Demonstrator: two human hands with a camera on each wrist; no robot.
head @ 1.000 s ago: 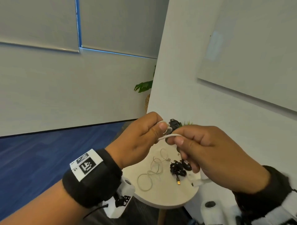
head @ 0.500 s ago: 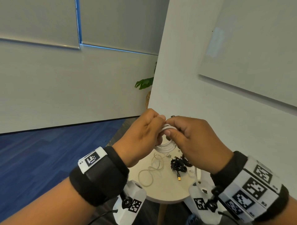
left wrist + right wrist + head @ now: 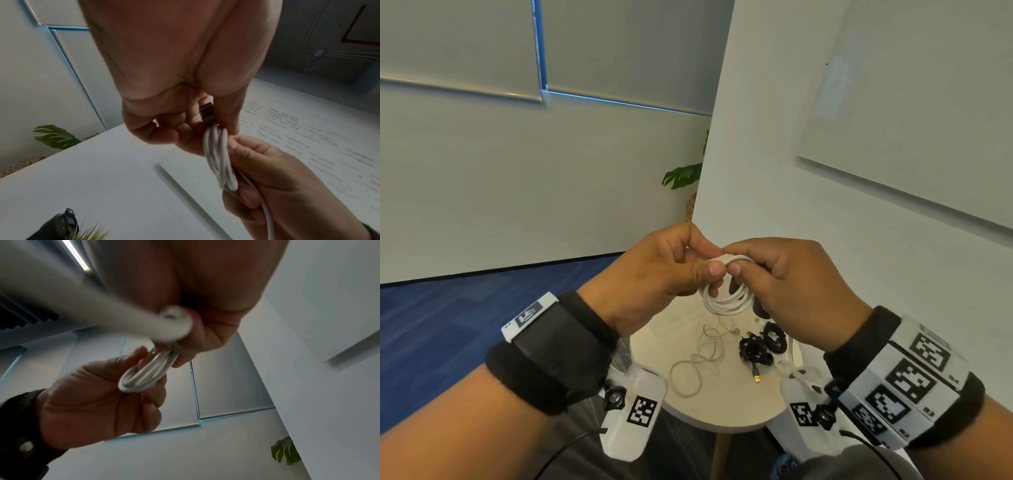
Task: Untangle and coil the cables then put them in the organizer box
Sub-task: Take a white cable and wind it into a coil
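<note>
Up in the air over the little round bench (image 3: 722, 416), both hands share one white cable coil (image 3: 726, 301). Left hand (image 3: 654, 277) has a pinching grip on the top of the loops so they don't spring apart, right hand (image 3: 791, 291) curls round the other side, probably feeding the tail in. No organizer box in sight.

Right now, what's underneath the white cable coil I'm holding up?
Below the white cable coil is the round table, with a loose thin cable and black cable bundles on it. My right hand covers the table's right part.
</note>
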